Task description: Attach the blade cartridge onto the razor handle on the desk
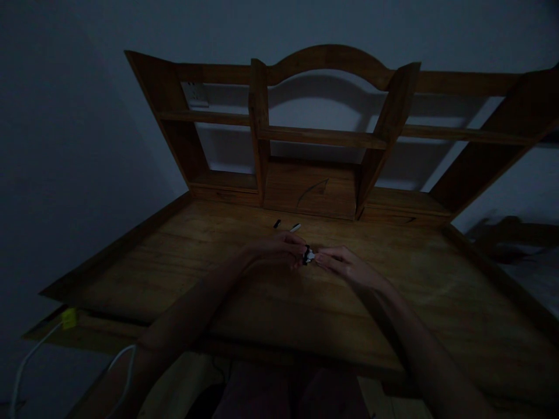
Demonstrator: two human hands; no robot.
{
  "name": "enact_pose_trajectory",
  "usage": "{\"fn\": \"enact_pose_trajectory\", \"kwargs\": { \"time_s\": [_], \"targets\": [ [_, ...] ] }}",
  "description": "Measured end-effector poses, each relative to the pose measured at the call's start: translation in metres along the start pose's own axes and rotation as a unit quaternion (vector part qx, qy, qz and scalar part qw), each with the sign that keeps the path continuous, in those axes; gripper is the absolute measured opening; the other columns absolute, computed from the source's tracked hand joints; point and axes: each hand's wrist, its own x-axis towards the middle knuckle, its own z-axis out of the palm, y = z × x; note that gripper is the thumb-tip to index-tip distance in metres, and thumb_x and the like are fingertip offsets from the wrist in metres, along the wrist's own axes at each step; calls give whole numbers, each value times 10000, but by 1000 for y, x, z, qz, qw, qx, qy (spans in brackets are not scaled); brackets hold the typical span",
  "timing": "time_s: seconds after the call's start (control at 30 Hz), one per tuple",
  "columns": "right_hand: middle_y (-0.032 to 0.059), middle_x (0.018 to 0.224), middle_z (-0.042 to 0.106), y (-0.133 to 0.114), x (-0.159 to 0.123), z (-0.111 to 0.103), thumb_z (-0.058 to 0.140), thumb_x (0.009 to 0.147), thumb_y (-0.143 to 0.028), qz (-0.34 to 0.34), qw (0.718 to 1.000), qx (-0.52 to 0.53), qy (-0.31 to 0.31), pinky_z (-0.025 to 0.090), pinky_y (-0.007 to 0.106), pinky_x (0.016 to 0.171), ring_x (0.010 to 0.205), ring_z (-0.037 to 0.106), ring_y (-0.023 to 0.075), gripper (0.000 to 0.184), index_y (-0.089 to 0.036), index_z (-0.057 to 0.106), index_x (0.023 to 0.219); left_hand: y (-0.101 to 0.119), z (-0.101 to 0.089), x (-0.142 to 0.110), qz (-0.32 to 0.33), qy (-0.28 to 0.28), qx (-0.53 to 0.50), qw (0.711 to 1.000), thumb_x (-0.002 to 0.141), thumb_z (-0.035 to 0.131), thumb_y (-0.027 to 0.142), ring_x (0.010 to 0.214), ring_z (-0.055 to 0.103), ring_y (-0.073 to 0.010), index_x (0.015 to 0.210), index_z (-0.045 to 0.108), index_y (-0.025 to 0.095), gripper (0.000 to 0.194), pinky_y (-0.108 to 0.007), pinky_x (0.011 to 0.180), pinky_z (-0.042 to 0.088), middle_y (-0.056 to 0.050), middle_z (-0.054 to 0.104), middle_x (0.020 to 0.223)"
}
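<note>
Black-and-pale piece (309,255): held up between two hands, in front of the middle bay of the shelf (323,137); dark part to the left, pale part to the right. Finer detail is lost in the dim light.
Handling: judged light and fairly stiff, probably hard plastic or metal; its smallness makes it easy to drop, and any thin projection may bend.
Hold: best taken by the outer edges, dark body on one side and pale end on the other, with a light pinch clear of the middle.
Left hand (286,247): fingers closed on the dark side, palm largely hidden.
Right hand (345,265): thumb and fingers pinched at the pale end.
Black bit (277,223): on the desk (262,314), between the hands and the shelf; too small to identify.
White stick (296,227): just beside it, slim, dark at one end, likewise near the foot of the shelf.
Desk: wooden, spreading out in front of the shelf.
Cable (27,364): white, well forward of the shelf's left end, near a yellow tag (69,318).
</note>
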Motion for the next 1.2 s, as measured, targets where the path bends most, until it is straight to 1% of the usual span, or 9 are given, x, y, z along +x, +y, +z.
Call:
{"fn": "enact_pose_trajectory", "kwargs": {
  "time_s": [0.1, 0.27, 0.47, 0.57, 0.7, 0.9, 1.0, 1.1, 1.2],
  "targets": [
    [-21, 687, 423, -2, 0, 0, 455, 944, -509, -12, 1000, -13, -4, 299, 231, 579, 640, 381, 119, 418, -153, 574, 760, -3, -2, 1, 6, -13, 8, 1000, 750, 749, 408, 596, 641, -141, 824, 686, 61, 360, -227, 565, 513, -78, 673, 699],
    [5, 775, 560, -8, 0, 1, 453, 953, -487, -37, 999, -29, -6, 365, 244, 651, 716, 481, 151, 392, -160, 654, 873, -8, -6, 2, 13, 1, 24, 1000, 740, 752, 425, 588, 636, -141, 819, 697, 62, 376, -229, 564, 511, -76, 668, 685],
    [7, 757, 587, -9, 0, 1, 443, 961, -473, -42, 998, -45, -4, 384, 248, 651, 688, 495, 152, 390, -170, 676, 884, -10, -6, 4, 26, 10, 61, 998, 745, 735, 460, 549, 614, -121, 781, 699, 64, 399, -217, 544, 498, -65, 655, 650],
    [13, 794, 611, -7, 0, 0, 450, 960, -469, -46, 998, -49, -5, 395, 250, 680, 721, 514, 156, 388, -167, 682, 885, -10, -5, 6, 24, 29, 68, 997, 714, 754, 480, 515, 598, -114, 757, 698, 66, 420, -206, 519, 492, -55, 649, 623],
    [9, 811, 613, -6, 0, 1, 441, 964, -469, -39, 998, -48, -1, 389, 247, 685, 719, 513, 149, 399, -158, 684, 907, -11, -4, 7, 27, 45, 63, 997, 691, 760, 508, 504, 592, -114, 729, 693, 69, 446, -203, 509, 490, -53, 644, 601],
    [6, 759, 573, -6, -1, 1, 438, 957, -492, -31, 998, -47, 3, 349, 242, 616, 682, 472, 152, 411, -163, 680, 921, -10, -2, 6, 51, 38, 48, 997, 722, 748, 477, 521, 597, -113, 744, 701, 71, 409, -211, 533, 490, -59, 650, 618],
    [21, 770, 574, -7, -1, 0, 423, 952, -522, -33, 999, -34, -6, 357, 254, 630, 698, 469, 167, 435, -169, 677, 938, -8, 0, 5, 51, 34, 47, 997, 721, 752, 471, 525, 596, -112, 750, 704, 72, 403, -211, 539, 486, -57, 650, 619],
    [19, 764, 563, -8, 0, 0, 423, 946, -537, -32, 999, -18, -11, 361, 260, 654, 714, 472, 171, 439, -173, 662, 883, -9, 1, 5, 49, 37, 43, 997, 729, 746, 465, 517, 593, -108, 738, 701, 76, 392, -207, 533, 482, -51, 644, 613],
    [8, 714, 520, -7, 0, 0, 444, 938, -531, -19, 1000, -9, -2, 338, 257, 625, 683, 441, 157, 427, -175, 626, 789, -11, 0, 6, 54, 39, 38, 997, 736, 748, 443, 504, 591, -111, 731, 698, 75, 372, -209, 516, 476, -51, 643, 605]
  ]
}}
